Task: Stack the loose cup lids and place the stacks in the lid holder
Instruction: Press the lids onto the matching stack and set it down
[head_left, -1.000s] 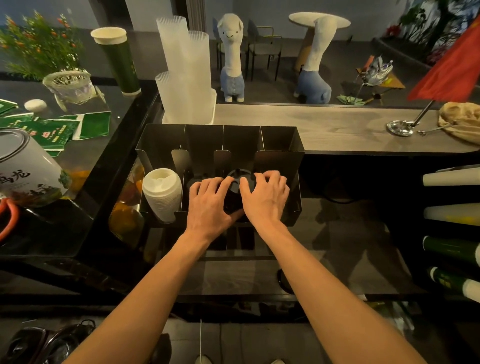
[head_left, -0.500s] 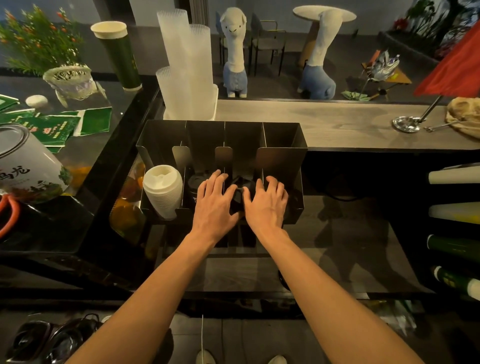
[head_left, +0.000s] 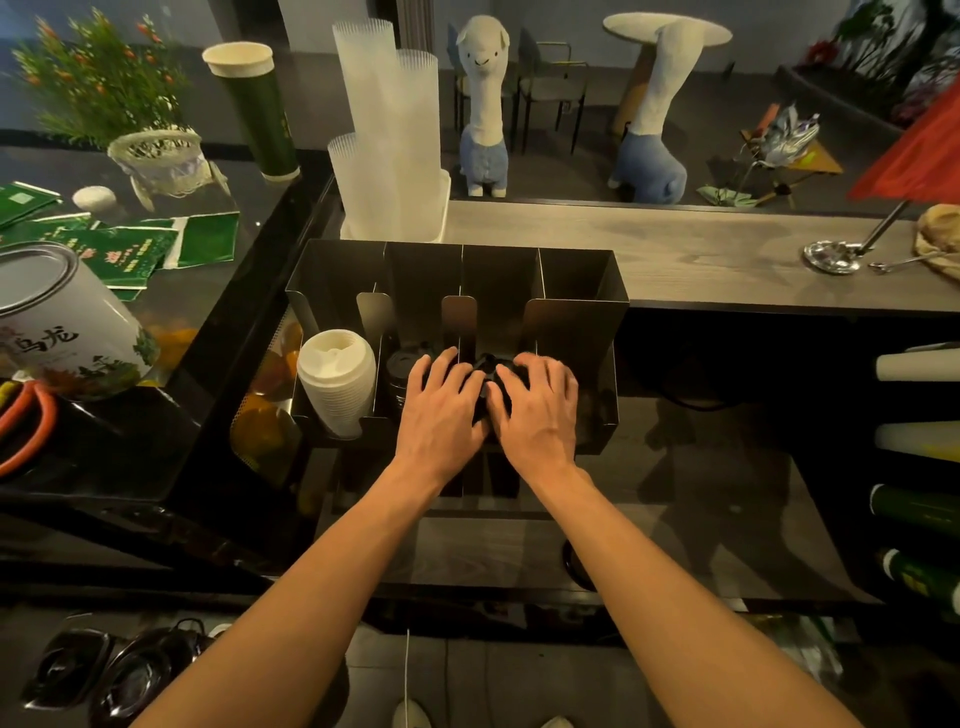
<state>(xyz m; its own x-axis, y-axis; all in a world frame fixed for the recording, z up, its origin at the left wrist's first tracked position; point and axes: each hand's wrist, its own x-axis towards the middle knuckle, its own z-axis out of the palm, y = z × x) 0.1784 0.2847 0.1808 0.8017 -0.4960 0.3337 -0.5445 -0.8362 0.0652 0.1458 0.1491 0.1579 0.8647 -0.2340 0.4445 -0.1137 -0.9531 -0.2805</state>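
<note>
Near: left hand (head_left: 441, 415) and right hand (head_left: 537, 415) cupping black lid stack (head_left: 485, 371) from both sides. Grip: fingers curling over its top, partly closed round it; thumbs hidden. Step, judging: seating this stack in third compartment from left of lid holder (head_left: 576, 317). Next move likely calling for pressing it fully down, then releasing. Left: white lid stack (head_left: 336, 384) sitting in leftmost compartment. Far: clear cups (head_left: 387, 135) standing.

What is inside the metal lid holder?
A white lid stack fills the leftmost slot, black lids the next. The left hand and right hand hide most of another black stack.
</note>
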